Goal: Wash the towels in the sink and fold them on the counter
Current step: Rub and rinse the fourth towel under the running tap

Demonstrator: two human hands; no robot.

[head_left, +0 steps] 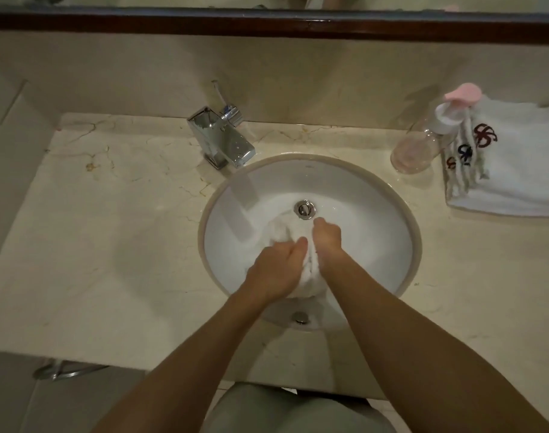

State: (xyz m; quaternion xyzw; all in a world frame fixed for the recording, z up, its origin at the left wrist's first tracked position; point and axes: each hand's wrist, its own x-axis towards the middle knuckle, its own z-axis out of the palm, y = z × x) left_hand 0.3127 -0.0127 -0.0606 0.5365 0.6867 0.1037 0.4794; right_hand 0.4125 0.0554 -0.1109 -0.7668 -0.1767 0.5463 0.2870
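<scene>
Forearms reach in from the near edge of the surface (117, 232) and meet over the round white sink (376, 220), where both my hands work one wet white towel (281, 232) bunched into a lump in the basin, just short of the drain (304, 209). My left hand (274, 270) lies over the near side of the lump with its fingers curled round the cloth, a closed grip on the towel, thumb tip toward the other hand. My right hand (328, 237) grips the same lump from the far right side, fingers wrapped down into the folds so that I cannot see their tips. The two hands sit just beside each other, almost touching. I judge this to be the washing step, rubbing or squeezing the cloth, with the folding not yet begun. Beyond the basin the chrome faucet (221, 137) stands at the far left of the rim; I cannot tell whether water runs from it. Farther right, on the surface, a clear pump bottle (423, 142) stands just beside a folded stack of towels (517, 170) with dark emblems. The next move, as I see it, calls for wringing the lump well over the basin and then carrying it to a bare stretch of surface to spread and fold.
</scene>
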